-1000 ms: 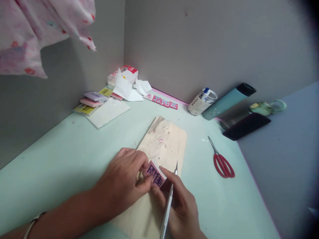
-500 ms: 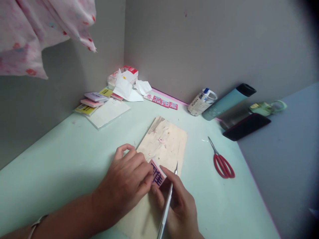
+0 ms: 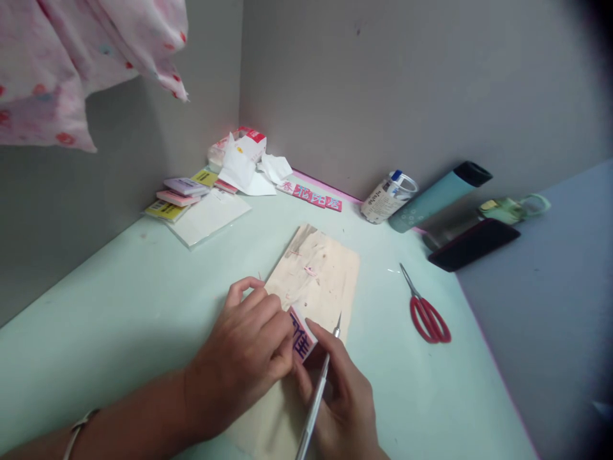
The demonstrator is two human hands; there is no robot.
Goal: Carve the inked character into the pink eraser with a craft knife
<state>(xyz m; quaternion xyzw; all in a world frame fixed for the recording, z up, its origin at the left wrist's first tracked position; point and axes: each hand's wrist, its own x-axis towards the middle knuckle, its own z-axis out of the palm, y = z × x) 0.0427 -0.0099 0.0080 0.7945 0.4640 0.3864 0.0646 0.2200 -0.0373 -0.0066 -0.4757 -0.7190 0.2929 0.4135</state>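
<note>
A small rubber block (image 3: 301, 337), pink-edged with a dark purple character on its face, is held between my two hands above a wooden board (image 3: 332, 268). My left hand (image 3: 246, 354) pinches the block's left side, its fingers curled and hiding part of the character. With thumb and index finger my right hand (image 3: 347, 396) grips the block's right side. A silver craft knife (image 3: 316, 402) also lies in the right hand, its blade pointing up and away over the board. Small pink shavings (image 3: 310, 271) are scattered on the wood.
Red-handled scissors (image 3: 430, 319) lie to the right. Behind them are a phone (image 3: 474, 244), a blue-green bottle (image 3: 435, 195) and a tin can (image 3: 387, 198). Carved character pieces (image 3: 311, 196), tissues (image 3: 237, 167) and stacked blocks (image 3: 179, 191) are at the back. Pink cloth (image 3: 96, 64) hangs upper left.
My left hand has shifted slightly to the right and covers a little more of the block. The block has turned slightly; the right hand and knife have barely moved.
</note>
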